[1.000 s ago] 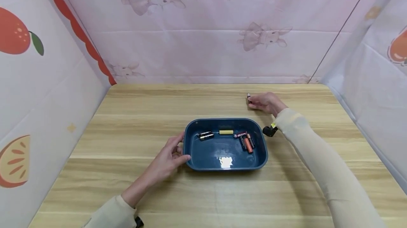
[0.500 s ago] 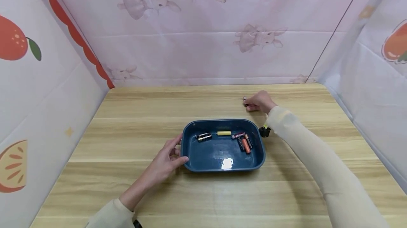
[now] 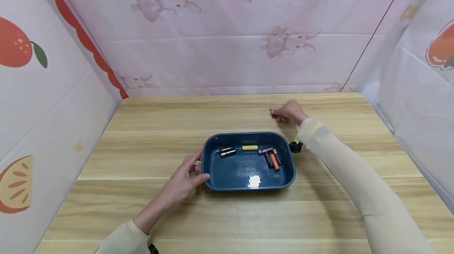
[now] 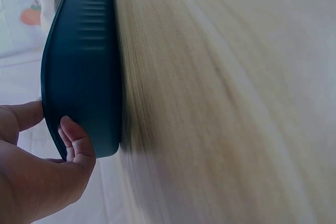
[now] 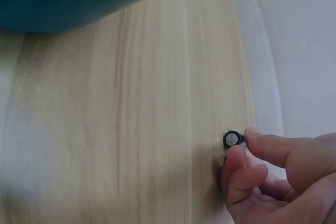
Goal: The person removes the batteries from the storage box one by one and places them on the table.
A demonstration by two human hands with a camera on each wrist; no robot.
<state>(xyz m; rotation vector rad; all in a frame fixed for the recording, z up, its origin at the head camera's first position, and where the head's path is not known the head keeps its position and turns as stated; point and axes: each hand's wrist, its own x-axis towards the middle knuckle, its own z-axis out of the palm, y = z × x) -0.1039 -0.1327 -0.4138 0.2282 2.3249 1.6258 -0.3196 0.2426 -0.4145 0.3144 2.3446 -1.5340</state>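
A dark blue rectangular tray stands on the wooden table, with several batteries lying in it. My left hand grips its left end, thumb over the rim and fingers against the outer wall, as the left wrist view also shows. Behind the tray, at the back right of the table, my right hand pinches a small dark battery with a silvery end between thumb and fingers. In the right wrist view the flat round end of this battery faces the camera, close over the tabletop.
Inside the tray, a yellow battery lies by the back wall, two black-and-gold ones at the left, and a red one among several at the right. A pink printed cloth rises behind the table's back edge.
My right hand has moved slightly left and lower with the battery, and its fingers have curled in more. The left hand keeps its grip on the tray. The head view has shifted a little.
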